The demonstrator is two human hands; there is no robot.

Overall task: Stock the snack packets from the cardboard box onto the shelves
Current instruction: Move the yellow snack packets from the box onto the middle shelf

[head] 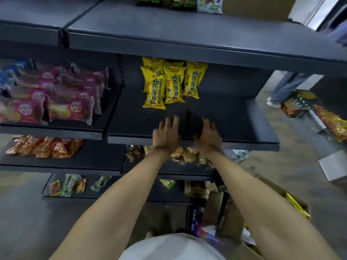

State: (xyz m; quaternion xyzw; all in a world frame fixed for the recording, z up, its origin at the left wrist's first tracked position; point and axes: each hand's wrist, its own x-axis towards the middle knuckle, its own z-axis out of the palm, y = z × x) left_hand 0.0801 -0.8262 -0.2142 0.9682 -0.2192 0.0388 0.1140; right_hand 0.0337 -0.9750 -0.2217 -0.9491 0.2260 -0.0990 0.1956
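Hands empty: my left hand (pixel 166 133) and right hand (pixel 207 136) rest loosely spread on the shelf (pixel 234 124), near the yellow packets (pixel 169 83).

Head camera, close to the racking, looking forward and steeply down.

It sits above the person's own chest and peers along both outstretched forearms at a dark shelf (pixel 234 117) just ahead. The wide lens bends the shelf edges, takes in higher and lower tiers and some floor (pixel 293 162) to the right. It is the only view.

Bare forearms, white shirt (pixel 172 246)
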